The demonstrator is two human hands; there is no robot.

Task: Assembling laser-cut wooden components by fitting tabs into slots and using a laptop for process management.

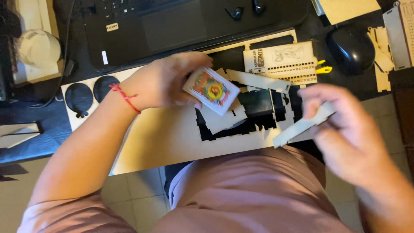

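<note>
laptop (172,26) behind the wooden sheet (172,138) — mouse (351,47) to its right.

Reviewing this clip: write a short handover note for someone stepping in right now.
Left hand: holds a card deck with a colourful face, above the plywood sheet.
Right hand: grips a thin wooden strip, blurred.
Sheet lies on the desk edge; several pieces are already cut out, leaving dark gaps. Loose panels rest on it, and an engraved panel lies behind.
Done: parts removed from sheet.
Left: nothing looks joined yet.
</note>
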